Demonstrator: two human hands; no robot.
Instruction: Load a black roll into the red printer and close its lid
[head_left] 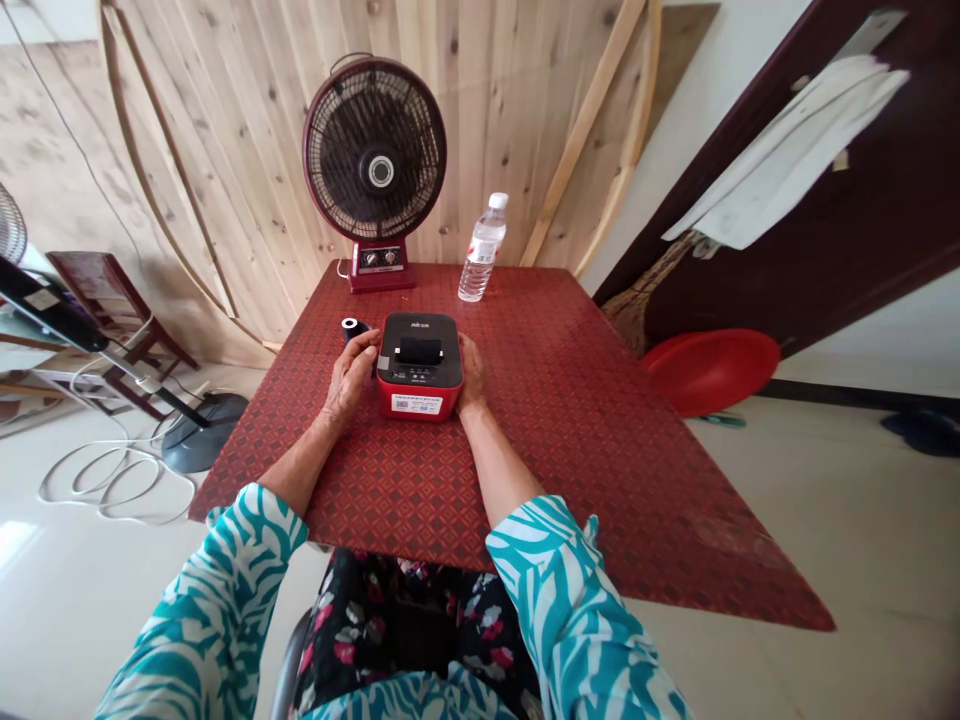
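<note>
Teal sleeves (217,600), hands (349,380) (471,378) flanking label printer (420,368)

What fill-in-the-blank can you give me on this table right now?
The label printer has a black top and a ____ base.
The left hand and right hand flank it, with a black roll just beyond the ____ hand.
Behind it, a plastic water bottle stands right of the ____.
Answers: red; left; fan

Left hand (349,380) arched, right hand (471,375) partly hidden
</note>
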